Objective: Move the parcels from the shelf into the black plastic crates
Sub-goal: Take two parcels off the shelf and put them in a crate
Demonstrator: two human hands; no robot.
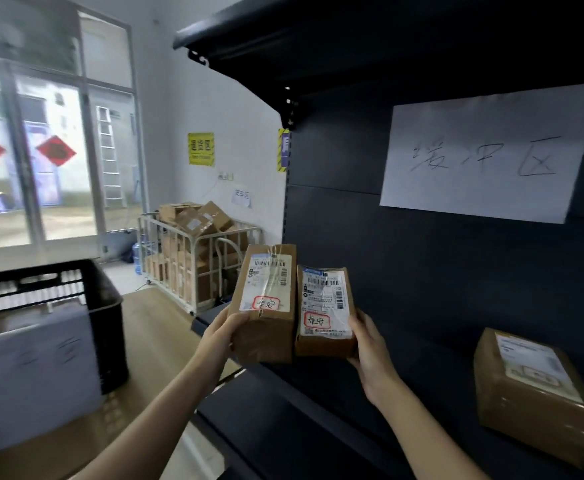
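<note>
I hold two small brown cardboard parcels upright, side by side, in front of the dark shelf [318, 427]. My left hand [226, 332] grips the left parcel [266, 303] by its lower left edge. My right hand [366, 344] grips the right parcel [325, 311] at its lower right corner. Both carry white shipping labels with a red-ringed handwritten mark. A third brown parcel [532, 396] lies on the shelf at the right. The black plastic crate [107, 306] stands on a wooden table [159, 334] at the left, with a white paper sheet on its front.
A white handwritten paper sign [487, 154] hangs on the shelf's back panel. An upper shelf board [249, 32] juts out overhead. A white wire cage trolley [193, 258] full of cartons stands by the far wall. Glass doors and a ladder [110, 157] are behind the crate.
</note>
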